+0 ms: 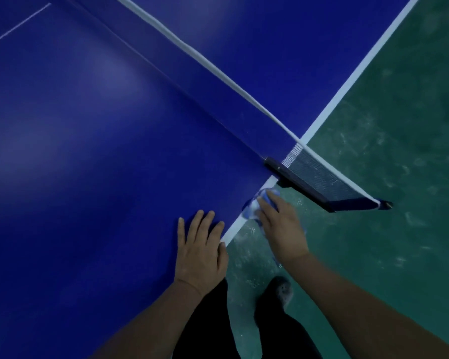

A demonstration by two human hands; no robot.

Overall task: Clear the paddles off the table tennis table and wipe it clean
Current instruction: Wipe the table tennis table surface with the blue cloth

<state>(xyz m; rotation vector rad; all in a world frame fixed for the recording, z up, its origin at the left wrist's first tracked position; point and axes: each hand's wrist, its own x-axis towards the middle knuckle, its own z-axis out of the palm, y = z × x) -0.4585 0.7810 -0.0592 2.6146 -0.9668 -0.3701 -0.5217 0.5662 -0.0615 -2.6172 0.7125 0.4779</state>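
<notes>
The left hand lies flat, fingers straight, on the blue worktop near its white edge. Just beyond, the right hand presses a blue-white cloth on that edge, its grip unclear. The net stands behind.

One blue bench, one net across it with one dark clamp post, one blue-white cloth, two hands, left hand, right hand, one shoe on the floor

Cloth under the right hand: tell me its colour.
The cloth is blue and white, seen in the head view, at the table edge.
</notes>
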